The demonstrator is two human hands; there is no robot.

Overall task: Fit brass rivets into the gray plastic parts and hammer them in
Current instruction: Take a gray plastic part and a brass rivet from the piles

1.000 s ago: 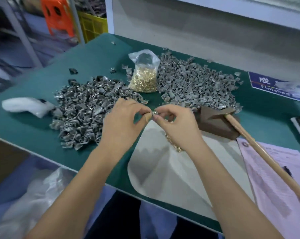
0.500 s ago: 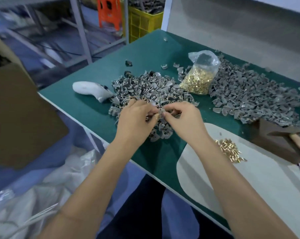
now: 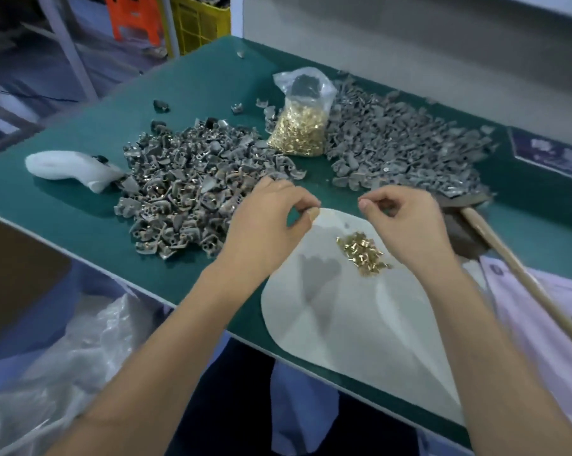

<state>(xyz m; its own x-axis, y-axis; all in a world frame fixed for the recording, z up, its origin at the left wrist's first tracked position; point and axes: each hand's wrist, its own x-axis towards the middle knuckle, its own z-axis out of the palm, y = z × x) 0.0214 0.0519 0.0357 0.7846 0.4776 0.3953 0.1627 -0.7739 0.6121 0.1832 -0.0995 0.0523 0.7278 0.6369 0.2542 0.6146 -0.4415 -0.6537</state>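
My left hand [image 3: 271,222] and my right hand [image 3: 404,222] hover apart over the far end of a white mat [image 3: 343,330], each with thumb and forefinger pinched. I see nothing between the fingers. A small heap of loose brass rivets [image 3: 363,253] lies on the mat below my right hand. Left of my left hand lies a pile of gray plastic parts with brass showing in them [image 3: 182,192]. A second pile of plain gray parts [image 3: 406,149] lies behind my right hand. A clear bag of brass rivets [image 3: 297,130] stands between the piles. The hammer [image 3: 462,232] rests at the right.
The green table [image 3: 195,90] ends in a front edge close to my forearms. A white handle-shaped object [image 3: 70,167] lies at the left, pink paper [image 3: 547,324] under the hammer's wooden handle [image 3: 528,284]. A cardboard box [image 3: 15,274] and clear plastic sheeting [image 3: 64,363] sit below the table.
Half a second ago both hands pinched one gray part together over the left pile. Now they have separated and moved right, above the mat, with nothing visible in them.
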